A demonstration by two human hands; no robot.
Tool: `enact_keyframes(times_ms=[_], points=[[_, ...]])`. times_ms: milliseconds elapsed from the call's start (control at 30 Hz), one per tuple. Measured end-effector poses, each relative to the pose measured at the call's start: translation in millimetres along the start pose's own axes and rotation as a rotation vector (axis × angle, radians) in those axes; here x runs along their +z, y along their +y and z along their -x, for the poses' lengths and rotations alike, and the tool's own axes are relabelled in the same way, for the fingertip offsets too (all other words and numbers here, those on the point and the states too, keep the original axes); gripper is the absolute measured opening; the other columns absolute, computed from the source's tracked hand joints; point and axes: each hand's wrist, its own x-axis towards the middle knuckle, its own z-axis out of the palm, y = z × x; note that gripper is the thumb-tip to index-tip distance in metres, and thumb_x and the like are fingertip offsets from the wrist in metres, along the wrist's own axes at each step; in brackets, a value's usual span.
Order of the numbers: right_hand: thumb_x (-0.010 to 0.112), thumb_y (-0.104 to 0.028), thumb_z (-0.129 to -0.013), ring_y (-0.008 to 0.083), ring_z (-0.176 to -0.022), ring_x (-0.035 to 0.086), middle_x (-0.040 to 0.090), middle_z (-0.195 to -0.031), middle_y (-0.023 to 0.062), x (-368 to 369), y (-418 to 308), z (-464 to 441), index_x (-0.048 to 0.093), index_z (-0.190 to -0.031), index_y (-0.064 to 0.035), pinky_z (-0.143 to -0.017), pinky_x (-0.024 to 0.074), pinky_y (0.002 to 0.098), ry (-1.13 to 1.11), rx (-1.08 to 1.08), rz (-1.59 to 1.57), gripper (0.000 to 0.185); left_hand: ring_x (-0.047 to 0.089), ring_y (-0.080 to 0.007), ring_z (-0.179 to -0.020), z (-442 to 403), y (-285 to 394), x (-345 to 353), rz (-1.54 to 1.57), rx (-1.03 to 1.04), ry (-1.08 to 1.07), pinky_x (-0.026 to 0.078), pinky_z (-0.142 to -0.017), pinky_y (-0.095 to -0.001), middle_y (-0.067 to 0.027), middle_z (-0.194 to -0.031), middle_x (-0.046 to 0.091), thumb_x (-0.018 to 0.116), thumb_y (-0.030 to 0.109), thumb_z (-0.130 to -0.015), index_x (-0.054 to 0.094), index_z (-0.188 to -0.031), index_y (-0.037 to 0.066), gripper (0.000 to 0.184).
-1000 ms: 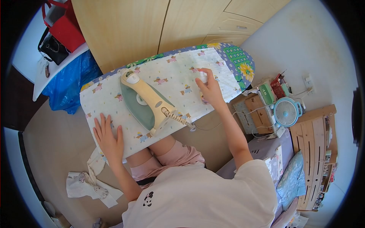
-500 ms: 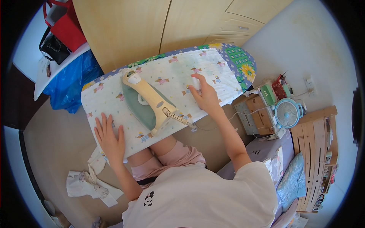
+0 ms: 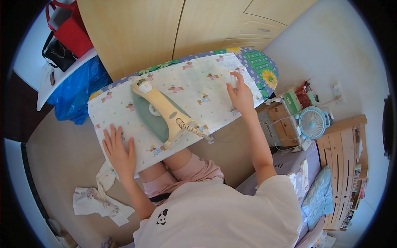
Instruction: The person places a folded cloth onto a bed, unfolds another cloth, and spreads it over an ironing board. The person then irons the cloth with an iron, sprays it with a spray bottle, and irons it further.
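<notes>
White cloth printed with small dogs point(image 3: 206, 107) lies spread over the ironing board point(image 3: 248, 58), whose patterned cover shows along the far edge and right end. My left hand point(image 3: 120, 151) rests flat on the cloth's near left corner, fingers spread. A green and cream iron point(image 3: 159, 111) sits on the cloth between my hands, its coiled cord sleeve pointing towards me; neither hand touches it. Over the right part of the cloth, my right hand point(image 3: 241, 96) is closed around a small white spray bottle point(image 3: 234, 80), mostly hidden by the fingers.
Wooden cabinets point(image 3: 136, 33) stand behind the board. To the right are a blue fan point(image 3: 313, 122), a green clock point(image 3: 291, 102) and a bed with a pillow point(image 3: 316, 192). White clothing point(image 3: 99, 202) hangs or lies low on the left, near a blue plastic bag point(image 3: 78, 95).
My right hand has moved right along the cloth with the spray bottle, towards the board's right end. My left hand and the iron have stayed in place.
</notes>
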Motion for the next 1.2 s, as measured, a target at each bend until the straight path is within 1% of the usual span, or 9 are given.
enact_keyframes(times_ms=[333,400,433,500,667,733,933,1033,1200], points=[[0.056,-0.027,-0.086,0.0324,-0.056,0.058,0.056,-0.058,0.0149,-18.9,5.1,39.3,0.043,-0.119,-0.0149,-0.052,0.0413,0.0402,-0.136,0.232,-0.189,0.038,0.025,-0.0308,-0.134,0.1,-0.5,0.3,-0.009,0.002,-0.014,0.015,-0.109,-0.0448,-0.0112,-0.140,0.037,0.056,0.021,-0.084,0.048,-0.125,0.006,0.045],[0.055,-0.018,-0.088,0.0140,-0.033,0.046,0.048,-0.045,0.0034,-9.6,12.8,61.2,0.043,-0.118,-0.0122,-0.036,0.0337,0.0275,-0.080,0.026,-0.190,0.033,0.024,-0.0308,-0.134,0.2,-1.4,0.8,-0.012,0.001,-0.019,0.015,-0.109,-0.0449,-0.0114,-0.140,0.037,0.056,0.021,-0.084,0.048,-0.125,0.006,0.045],[0.055,-0.018,-0.088,0.0140,-0.033,0.046,0.048,-0.045,0.0034,-10.1,10.2,70.6,0.043,-0.118,-0.0122,-0.036,0.0337,0.0275,-0.079,0.029,-0.188,0.033,0.024,-0.0309,-0.134,0.1,-1.3,1.1,-0.015,-0.002,-0.018,0.015,-0.109,-0.0449,-0.0117,-0.141,0.037,0.056,0.021,-0.084,0.048,-0.125,0.006,0.045],[0.057,-0.025,-0.085,0.0311,-0.056,0.057,0.057,-0.062,0.0155,-10.1,2.9,87.9,0.047,-0.117,-0.0139,-0.053,0.0425,0.0386,-0.157,0.250,-0.209,0.035,0.024,-0.0309,-0.134,-0.3,-0.2,0.3,-0.008,0.001,-0.019,0.015,-0.109,-0.0449,-0.0117,-0.141,0.036,0.056,0.020,-0.084,0.048,-0.125,0.006,0.045],[0.059,-0.025,-0.084,0.0321,-0.060,0.058,0.059,-0.074,0.0187,-2.5,-6.2,112.7,0.048,-0.115,-0.0122,-0.057,0.0442,0.0382,-0.162,0.254,-0.240,0.035,0.024,-0.0310,-0.134,-0.4,0.2,-0.1,-0.008,0.009,-0.018,0.015,-0.109,-0.0445,-0.0115,-0.141,0.036,0.056,0.020,-0.084,0.049,-0.125,0.006,0.044],[0.059,-0.018,-0.085,0.0142,-0.042,0.051,0.053,-0.055,0.0068,6.6,-2.1,117.2,0.047,-0.115,-0.0122,-0.042,0.0375,0.0285,0.084,-0.152,-0.181,0.032,0.024,-0.0310,-0.134,-0.3,0.6,-0.4,-0.017,0.000,-0.023,0.015,-0.109,-0.0444,-0.0112,-0.141,0.036,0.056,0.020,-0.084,0.048,-0.125,0.006,0.044],[0.059,-0.018,-0.085,0.0139,-0.047,0.050,0.054,-0.059,0.0082,-2.3,3.5,119.6,0.049,-0.114,-0.0108,-0.047,0.0382,0.0282,0.005,0.184,-0.213,0.031,0.024,-0.0310,-0.134,-0.1,-1.5,1.0,-0.030,0.016,-0.016,0.015,-0.110,-0.0444,-0.0110,-0.141,0.036,0.055,0.021,-0.085,0.048,-0.126,0.006,0.044],[0.059,-0.017,-0.085,0.0136,-0.046,0.050,0.053,-0.059,0.0074,-2.9,10.6,119.4,0.048,-0.114,-0.0104,-0.046,0.0378,0.0284,-0.029,0.121,-0.196,0.031,0.024,-0.0309,-0.134,-0.1,-0.2,1.0,-0.041,0.017,-0.017,0.014,-0.110,-0.0442,-0.0110,-0.141,0.037,0.055,0.021,-0.085,0.048,-0.126,0.006,0.044],[0.059,-0.017,-0.086,0.0132,-0.046,0.049,0.053,-0.059,0.0063,0.5,31.1,119.2,0.047,-0.114,-0.0099,-0.046,0.0374,0.0285,-0.006,0.198,-0.184,0.032,0.024,-0.0310,-0.134,-0.3,0.0,0.8,-0.033,0.018,-0.017,0.014,-0.110,-0.0441,-0.0111,-0.141,0.037,0.055,0.021,-0.085,0.048,-0.126,0.006,0.044]])
